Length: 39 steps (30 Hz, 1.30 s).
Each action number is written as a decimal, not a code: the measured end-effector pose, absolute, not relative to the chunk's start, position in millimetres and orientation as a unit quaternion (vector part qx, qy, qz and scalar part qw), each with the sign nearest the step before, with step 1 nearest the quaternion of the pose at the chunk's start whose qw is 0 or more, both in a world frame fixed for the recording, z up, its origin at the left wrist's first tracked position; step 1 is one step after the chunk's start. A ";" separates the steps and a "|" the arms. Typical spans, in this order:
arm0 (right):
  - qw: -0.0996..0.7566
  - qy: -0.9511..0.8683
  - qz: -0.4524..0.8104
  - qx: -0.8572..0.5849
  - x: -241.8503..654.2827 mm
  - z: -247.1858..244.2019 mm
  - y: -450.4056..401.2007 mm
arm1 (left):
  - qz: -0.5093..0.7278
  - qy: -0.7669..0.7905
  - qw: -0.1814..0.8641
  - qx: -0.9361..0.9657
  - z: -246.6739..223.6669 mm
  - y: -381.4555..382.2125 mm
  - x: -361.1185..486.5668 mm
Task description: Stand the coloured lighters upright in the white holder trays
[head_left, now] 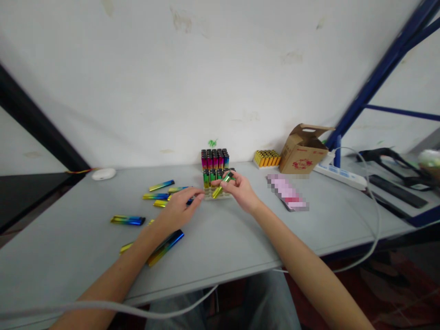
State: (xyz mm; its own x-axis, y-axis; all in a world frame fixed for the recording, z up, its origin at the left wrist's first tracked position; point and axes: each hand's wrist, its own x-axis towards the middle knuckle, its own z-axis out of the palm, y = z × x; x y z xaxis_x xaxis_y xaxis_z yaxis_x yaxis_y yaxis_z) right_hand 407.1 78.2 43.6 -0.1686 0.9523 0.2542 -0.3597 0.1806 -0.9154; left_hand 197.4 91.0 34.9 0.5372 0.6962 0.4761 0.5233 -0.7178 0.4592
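Note:
My right hand (239, 189) holds a yellow-green lighter (222, 185) tilted just in front of a clear tray (220, 196) where several lighters (215, 167) stand upright in rows, pink at the back and green in front. My left hand (178, 207) rests on the grey table (223, 238) left of the tray, its fingers over a loose blue-yellow lighter (189, 200); whether it grips the lighter is hidden. Several more metallic blue-yellow lighters (161, 185) lie scattered to the left, one (166, 247) beside my left forearm.
A tray of orange lighters (267, 158) and an open cardboard box (302, 150) stand at the back right by the wall. A power strip (340, 175) and cable (374, 215) lie right, a pink packet (288, 192) mid-right, a white object (103, 173) far left.

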 end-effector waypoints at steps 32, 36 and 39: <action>0.598 -0.642 0.337 -0.343 384.5 32.3 71.1 | 0.326 0.346 0.184 0.861 25.9 83.7 209.0; 0.594 -0.653 0.300 -0.361 387.6 34.6 69.9 | 0.335 0.376 0.241 0.830 25.8 83.8 209.6; 0.637 -0.607 0.253 -0.402 401.6 37.7 75.1 | 0.391 0.379 0.333 0.770 25.6 85.5 211.9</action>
State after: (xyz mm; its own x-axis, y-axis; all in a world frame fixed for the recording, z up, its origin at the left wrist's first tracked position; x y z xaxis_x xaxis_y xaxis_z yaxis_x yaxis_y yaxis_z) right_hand 401.6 75.1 37.7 0.1355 0.8097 0.5710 0.1657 0.5496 -0.8188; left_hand 211.9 85.5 25.6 0.4071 0.8434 0.3506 0.3231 -0.4921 0.8084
